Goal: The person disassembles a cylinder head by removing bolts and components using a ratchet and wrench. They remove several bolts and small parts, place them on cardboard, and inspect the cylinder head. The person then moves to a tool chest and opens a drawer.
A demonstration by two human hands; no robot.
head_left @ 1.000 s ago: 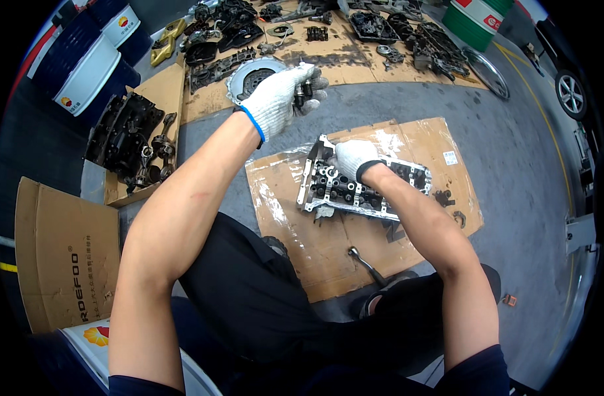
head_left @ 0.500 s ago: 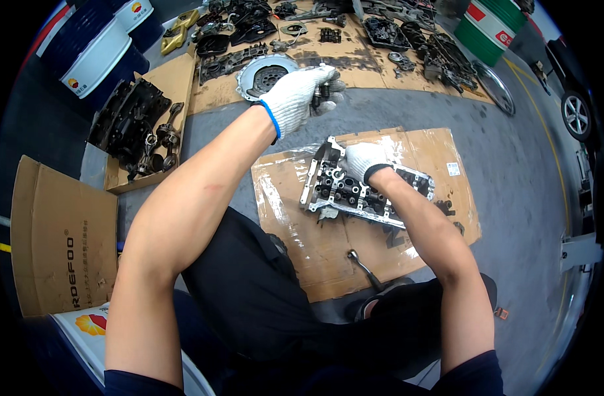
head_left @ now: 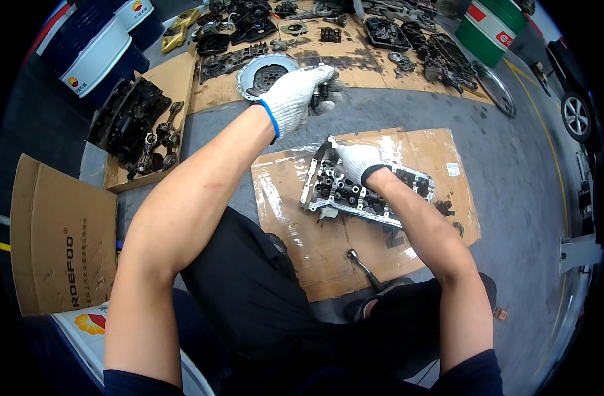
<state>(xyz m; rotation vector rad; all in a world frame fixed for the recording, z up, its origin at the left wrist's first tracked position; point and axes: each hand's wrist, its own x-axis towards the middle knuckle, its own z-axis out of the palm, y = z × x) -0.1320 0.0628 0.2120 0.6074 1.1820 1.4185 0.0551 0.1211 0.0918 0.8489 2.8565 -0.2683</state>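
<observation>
My left hand [head_left: 300, 92], in a white knit glove with a blue cuff, is raised beyond the cardboard sheet. Its fingers curl around small dark metal parts [head_left: 320, 99] whose exact kind I cannot make out. Below and to the right, a metal engine cylinder head [head_left: 345, 193] lies at a slant on the sheet, its upper side full of round bores. My right hand [head_left: 360, 160], gloved in white with a dark cuff, reaches into the far left part of the cylinder head. Its fingertips are hidden, so their grip does not show.
A ratchet wrench [head_left: 364, 267] lies on the cardboard sheet [head_left: 282, 237] near my foot. Left stands a carton [head_left: 176, 69] holding an engine block [head_left: 127, 115]. A round clutch plate [head_left: 249, 74] and several greasy parts cover the far cardboard. Blue drums [head_left: 94, 49] stand far left.
My right hand has shifted slightly left over the cylinder head. My left hand stays raised, still closed around the small dark parts.
</observation>
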